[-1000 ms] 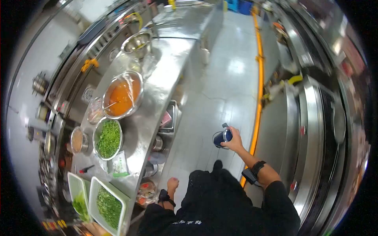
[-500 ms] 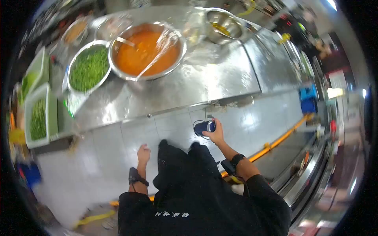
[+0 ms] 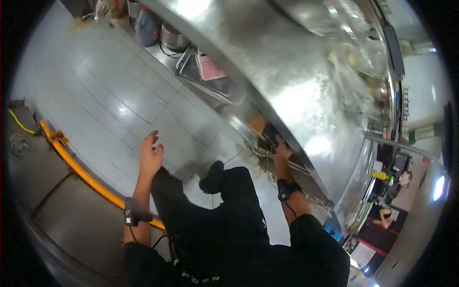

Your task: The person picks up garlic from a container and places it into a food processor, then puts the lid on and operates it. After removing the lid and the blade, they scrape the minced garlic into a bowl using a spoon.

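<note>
My right hand reaches in beneath the steel counter's edge. Its fingers are around a dark blue corded cylinder, which is partly hidden by the hand and the shadow there. Beside it are a brownish box-like thing and several loose cables on the lower shelf. My left hand is over the tiled floor, holding nothing, its fingers slightly curled and apart.
On the lower shelf stand a dark jug, a metal pot and a tray with a pink item. Clear plastic wrap lies on the counter. A yellow-orange pipe runs along the left. Another person is far right.
The view has swung round and moved closer to the counter. My right hand has gone from over the floor to under the counter with the blue cylinder. The bowls have left the view.
</note>
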A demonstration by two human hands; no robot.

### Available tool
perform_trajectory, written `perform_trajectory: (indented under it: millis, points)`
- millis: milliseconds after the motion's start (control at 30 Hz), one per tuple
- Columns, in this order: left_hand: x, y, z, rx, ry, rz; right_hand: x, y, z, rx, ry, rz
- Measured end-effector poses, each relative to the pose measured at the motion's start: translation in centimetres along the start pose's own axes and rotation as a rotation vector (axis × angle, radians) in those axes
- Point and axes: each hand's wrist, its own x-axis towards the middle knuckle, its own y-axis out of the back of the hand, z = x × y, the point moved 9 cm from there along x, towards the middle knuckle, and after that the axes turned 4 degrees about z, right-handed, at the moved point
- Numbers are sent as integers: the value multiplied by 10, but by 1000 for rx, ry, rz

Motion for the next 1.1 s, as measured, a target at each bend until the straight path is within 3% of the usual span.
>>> perform_trajectory:
  millis: [100,167,233,400,467,600,733,833,867,933,967,1000,1033,1067,1100]
  points:
    - [10,-1,-62,-25,-4,77,66,-20,21,164,45,64]
    - [11,15,-97,-60,-100,222,107,-29,20,92,196,133]
    - [11,31,-135,-25,-29,269,133,-40,34,-3,224,209]
    - [2,72,-221,27,-20,436,192,-100,49,14,407,-115]
    - [1,86,-237,122,-42,479,196,-119,53,-28,502,-256]
    - [-5,101,-263,128,-30,544,212,-145,78,-394,677,-137]
    - [-10,95,-259,176,-24,482,222,-161,86,-646,528,-174]
    - [-3,97,-261,166,-24,403,189,-135,59,-660,375,-257]
    - [2,100,-259,145,-30,384,188,-117,60,-794,459,-106]
    - [6,105,-244,167,41,285,113,-102,38,-911,425,-139]
    - [-1,105,-220,8,129,274,70,-92,24,-969,410,-158]
    - [0,105,-198,315,-177,300,36,-98,18,-945,469,-281]
    - [-4,98,-202,568,-228,206,-7,-95,12,-864,507,-442]
    - [-11,102,-195,528,-163,316,-44,-99,7,-792,532,-610]
    - [-20,135,-123,90,126,281,-78,-98,-1,-741,524,-763]
